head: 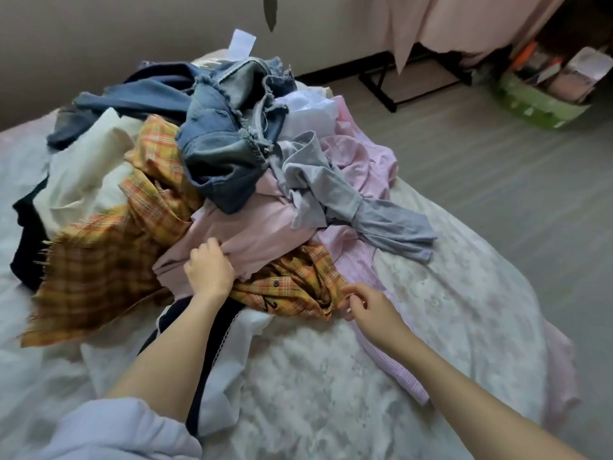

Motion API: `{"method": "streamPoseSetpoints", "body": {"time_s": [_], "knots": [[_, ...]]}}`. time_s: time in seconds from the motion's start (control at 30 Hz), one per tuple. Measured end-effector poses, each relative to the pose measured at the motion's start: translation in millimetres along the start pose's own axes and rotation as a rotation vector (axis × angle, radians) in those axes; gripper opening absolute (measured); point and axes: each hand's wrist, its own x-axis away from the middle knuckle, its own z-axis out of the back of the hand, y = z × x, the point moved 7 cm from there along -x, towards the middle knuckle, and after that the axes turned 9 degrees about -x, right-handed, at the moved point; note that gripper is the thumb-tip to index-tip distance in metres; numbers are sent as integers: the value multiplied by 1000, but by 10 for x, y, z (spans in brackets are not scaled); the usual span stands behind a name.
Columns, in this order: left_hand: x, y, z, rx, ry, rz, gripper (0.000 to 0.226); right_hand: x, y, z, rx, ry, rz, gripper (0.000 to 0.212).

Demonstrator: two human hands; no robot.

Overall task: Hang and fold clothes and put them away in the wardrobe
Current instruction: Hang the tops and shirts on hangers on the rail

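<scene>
Pink garment (252, 234) on clothes pile (185, 167) mid-bed (431, 293), left hand (209, 270) fingers clamped on its edge. Right hand (368, 302) fingers pinching orange plaid shirt (292, 287) hem. Frayed jeans (229, 127) topmost.

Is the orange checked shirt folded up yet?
No. The orange checked shirt lies crumpled in the heap, spread loosely under the denim shorts.
</scene>
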Motion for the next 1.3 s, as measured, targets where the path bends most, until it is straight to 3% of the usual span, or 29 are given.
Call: {"method": "streamPoseSetpoints", "body": {"time_s": [0.03,0.1,0.2,0.3,0.4,0.5,0.6,0.7,0.83,0.9,0.97,1.1,1.3], "knots": [[16,14,70,75,107,-14,22,-32,15,-1,6,-4,-6,27],[142,106,158,283,178,-94,18,-78,22,14,36,3,-10,29],[543,399,285,494,169,-341,25,-117,-139,68,181,38,96,42],[957,649,545,625,152,-540,35,-54,-437,-7,302,-57,266,69],[1329,829,900,742,154,-669,20,7,-617,-90,428,-148,297,80],[1742,880,1185,847,120,-733,16,139,-743,-56,444,-151,326,53],[1959,829,1300,927,104,-691,29,430,-736,15,409,-217,333,17],[2145,869,1379,975,35,-583,29,875,-604,247,336,-178,250,12],[2487,1136,1466,909,-129,-515,20,1528,-343,742,77,-32,126,30],[2678,1301,1425,838,-200,-516,15,1861,-191,1059,-21,4,61,17],[2896,1434,1251,675,-246,-555,35,2219,-71,1400,-68,51,44,24],[3413,1705,698,327,-345,-644,62,2970,236,2115,7,129,6,21],[4144,2229,130,108,-459,-721,63,3918,1422,2694,135,188,-243,24]]}}
